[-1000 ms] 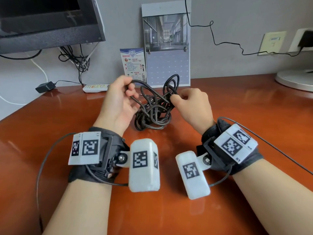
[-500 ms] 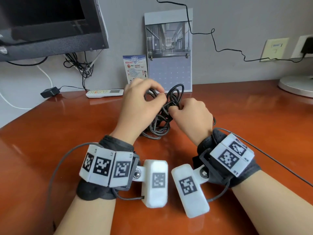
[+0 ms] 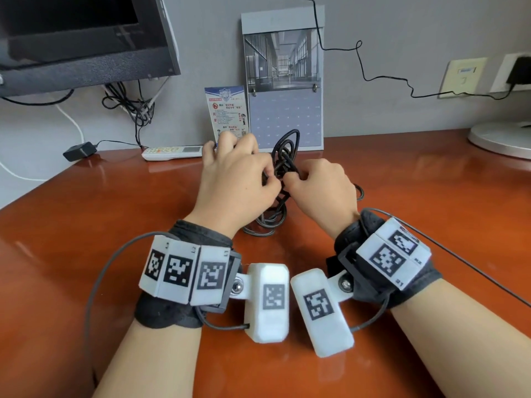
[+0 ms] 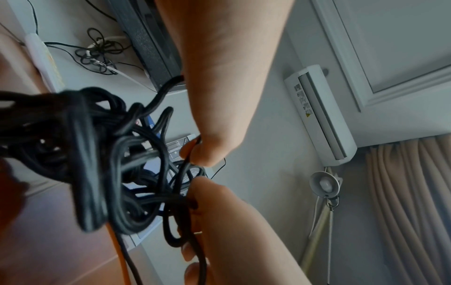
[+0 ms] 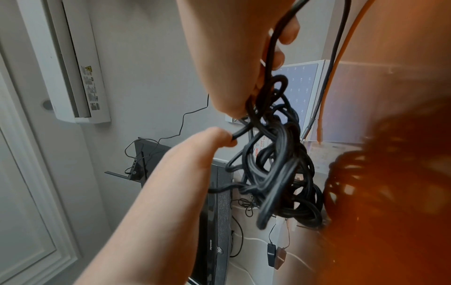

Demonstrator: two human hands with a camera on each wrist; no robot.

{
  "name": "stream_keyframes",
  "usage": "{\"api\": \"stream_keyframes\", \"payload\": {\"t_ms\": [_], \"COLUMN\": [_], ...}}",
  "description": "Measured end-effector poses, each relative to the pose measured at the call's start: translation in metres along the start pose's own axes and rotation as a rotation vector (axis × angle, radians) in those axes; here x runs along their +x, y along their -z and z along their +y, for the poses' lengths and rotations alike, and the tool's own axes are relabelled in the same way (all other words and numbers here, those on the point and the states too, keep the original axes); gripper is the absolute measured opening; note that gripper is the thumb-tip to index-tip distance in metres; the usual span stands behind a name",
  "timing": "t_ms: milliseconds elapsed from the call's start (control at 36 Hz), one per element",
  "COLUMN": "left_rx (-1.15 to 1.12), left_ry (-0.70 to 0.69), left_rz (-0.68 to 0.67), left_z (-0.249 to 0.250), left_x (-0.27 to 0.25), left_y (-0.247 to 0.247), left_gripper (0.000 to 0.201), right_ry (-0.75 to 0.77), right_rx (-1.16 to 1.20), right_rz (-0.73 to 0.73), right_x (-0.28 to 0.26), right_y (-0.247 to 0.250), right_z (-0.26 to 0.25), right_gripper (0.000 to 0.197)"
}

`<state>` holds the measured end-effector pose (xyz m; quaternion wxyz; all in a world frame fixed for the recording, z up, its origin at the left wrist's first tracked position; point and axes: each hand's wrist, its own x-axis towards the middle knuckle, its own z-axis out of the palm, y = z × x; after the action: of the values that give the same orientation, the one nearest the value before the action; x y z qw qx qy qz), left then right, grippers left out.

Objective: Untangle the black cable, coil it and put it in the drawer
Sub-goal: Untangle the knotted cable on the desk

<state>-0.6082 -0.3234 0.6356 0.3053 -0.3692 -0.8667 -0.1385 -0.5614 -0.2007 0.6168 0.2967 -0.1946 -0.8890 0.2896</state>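
**Over the tabletop: still one big knot**

Over the middle of the tabletop (image 3: pixel 86 225), the black cable (image 3: pixel 283 156) is a tangled wad held up between both hands, bottom loops touching the wood. Left hand (image 3: pixel 235 185) is at 9 o'clock of the knot, fingers curled and pinching a strand. Right hand (image 3: pixel 321 188) is at 3 o'clock, fingers curled around another strand. One loop pokes up at 12 o'clock, toward the calendar (image 3: pixel 283 81). White remote (image 3: pixel 172 153) lies at about 10 o'clock, well apart from the knot.
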Motion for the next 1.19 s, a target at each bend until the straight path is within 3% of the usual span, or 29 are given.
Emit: {"api": "stream_keyframes", "payload": {"t_ms": [111, 278, 444, 500, 583, 667, 722, 778, 861, 944, 1000, 1083, 1139, 1194], "left_rx": [-0.079, -0.422, -1.126, -1.231, -1.19, -1.021, -0.814, -0.603, -0.307, -0.319, -0.378, -0.38, -0.355, -0.307], "left_ry": [0.125, 0.401, 0.982, 1.091, 1.124, 1.041, 0.895, 0.742, 0.346, -0.094, -0.144, -0.113, -0.106, -0.108], "left_rz": [0.011, 0.057, 0.22, 0.188, 0.067, 0.0, 0.031, 0.027, -0.006, -0.153, -0.382, -0.597, -0.669, -0.654], "left_z": [-0.003, -0.014, -0.044, -0.053, -0.056, -0.048, -0.041, -0.031, -0.009, 0.022, 0.037, 0.045, 0.046, 0.044], "left_x": [0.0, 0.005, 0.008, 0.006, 0.008, 0.019, 0.033, 0.048, 0.068, 0.082, 0.085, 0.086, 0.086, 0.086], "left_y": [0.0, 0.002, 0.01, 0.009, 0.006, 0.007, 0.008, 0.012, 0.019, 0.02, 0.015, -0.005, -0.015, -0.022], "left_gripper": [0.009, 0.015, 0.012, 0.01, 0.009, 0.007, 0.014, 0.008, 0.031, 0.037, 0.041, 0.033, 0.031, 0.031], "right_ry": [0.014, 0.08, 0.008, 0.0, -0.021, -0.042, -0.056, -0.078, -0.122, -0.136, -0.134, -0.161, -0.18, -0.179], "right_rx": [0.008, 0.054, 0.076, 0.101, 0.12, 0.139, 0.156, 0.168, 0.185, 0.201, 0.216, 0.234, 0.253, 0.273], "right_rz": [0.004, 0.115, 0.164, 0.163, 0.158, 0.167, 0.172, 0.176, 0.168, 0.174, 0.177, 0.19, 0.207, 0.223], "right_x": [0.001, 0.01, 0.02, 0.022, 0.021, 0.021, 0.023, 0.025, 0.026, 0.028, 0.029, 0.03, 0.031, 0.032], "right_y": [0.001, 0.009, 0.02, 0.023, 0.024, 0.025, 0.026, 0.027, 0.029, 0.03, 0.031, 0.03, 0.029, 0.028], "right_z": [0.005, 0.015, 0.037, 0.039, 0.037, 0.037, 0.039, 0.043, 0.048, 0.051, 0.051, 0.051, 0.052, 0.053], "right_gripper": [0.034, 0.023, 0.034, 0.039, 0.042, 0.04, 0.038, 0.036, 0.035, 0.037, 0.037, 0.036, 0.033, 0.031]}}
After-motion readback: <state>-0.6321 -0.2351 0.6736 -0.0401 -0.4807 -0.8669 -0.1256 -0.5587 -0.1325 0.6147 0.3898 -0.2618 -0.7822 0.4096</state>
